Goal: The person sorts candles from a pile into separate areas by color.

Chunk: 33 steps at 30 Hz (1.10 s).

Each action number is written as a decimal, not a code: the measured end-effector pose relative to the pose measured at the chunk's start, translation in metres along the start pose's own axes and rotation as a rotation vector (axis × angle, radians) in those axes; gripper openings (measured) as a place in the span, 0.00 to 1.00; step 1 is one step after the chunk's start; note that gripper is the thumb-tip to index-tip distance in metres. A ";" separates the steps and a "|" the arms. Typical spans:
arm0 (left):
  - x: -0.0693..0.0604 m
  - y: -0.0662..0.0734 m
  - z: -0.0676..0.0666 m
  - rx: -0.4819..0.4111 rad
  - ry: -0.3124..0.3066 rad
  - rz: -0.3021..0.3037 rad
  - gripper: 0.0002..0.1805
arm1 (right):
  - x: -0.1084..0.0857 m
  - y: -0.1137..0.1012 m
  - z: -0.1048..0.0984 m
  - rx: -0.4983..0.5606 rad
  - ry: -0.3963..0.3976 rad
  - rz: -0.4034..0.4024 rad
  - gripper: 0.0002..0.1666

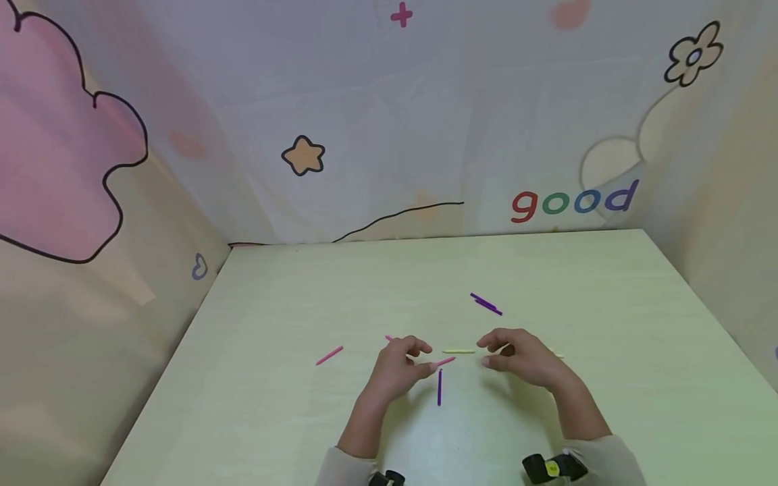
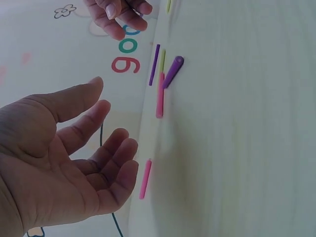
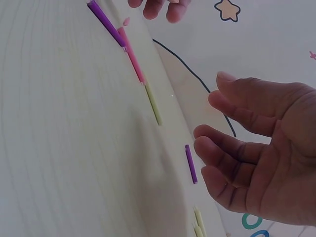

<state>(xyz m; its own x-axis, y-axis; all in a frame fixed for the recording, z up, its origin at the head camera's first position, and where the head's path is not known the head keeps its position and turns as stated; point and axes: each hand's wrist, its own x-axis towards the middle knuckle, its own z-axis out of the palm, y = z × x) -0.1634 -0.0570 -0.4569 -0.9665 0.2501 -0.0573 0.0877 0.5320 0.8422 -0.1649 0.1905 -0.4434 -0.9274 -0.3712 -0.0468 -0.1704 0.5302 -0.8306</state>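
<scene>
My left hand (image 1: 398, 368) is held over the table with relaxed fingers and nothing in them, beside a pink stick (image 1: 446, 361). Opposite it hovers my right hand (image 1: 525, 358), also empty, its fingers loosely bent. Between the hands lie a yellow-green stick (image 1: 458, 351) and, nearer the front, an upright-pointing purple stick (image 1: 439, 387). In the left wrist view the palm (image 2: 74, 168) shows nothing gripped; the right wrist view shows the same for the right palm (image 3: 266, 158). Part of another pink stick (image 1: 389, 337) appears behind the left hand.
Two purple sticks (image 1: 486, 304) lie together farther back. A pink stick (image 1: 329, 356) rests at the left. Yellow-green sticks (image 3: 199, 224) lie beyond the right hand, partly hidden in the head view. A printed cloth (image 1: 365, 121) hangs behind the table (image 1: 273, 290).
</scene>
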 end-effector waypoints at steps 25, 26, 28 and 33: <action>0.018 -0.014 0.005 0.047 -0.060 -0.045 0.11 | 0.027 0.017 0.027 -0.005 -0.004 0.101 0.13; 0.019 -0.014 0.006 0.050 -0.062 -0.048 0.11 | 0.027 0.017 0.027 -0.013 -0.004 0.102 0.13; 0.020 -0.014 0.006 0.056 -0.061 -0.048 0.11 | 0.028 0.017 0.028 -0.032 -0.004 0.098 0.13; 0.022 -0.015 0.008 0.072 -0.057 -0.056 0.10 | 0.029 0.017 0.029 -0.064 0.005 0.121 0.12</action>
<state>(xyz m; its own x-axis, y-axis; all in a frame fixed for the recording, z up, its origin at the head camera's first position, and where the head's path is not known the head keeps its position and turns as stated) -0.1839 -0.0529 -0.4753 -0.9552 0.2633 -0.1351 0.0534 0.6023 0.7965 -0.1849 0.1670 -0.4751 -0.9439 -0.2981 -0.1420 -0.0778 0.6189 -0.7816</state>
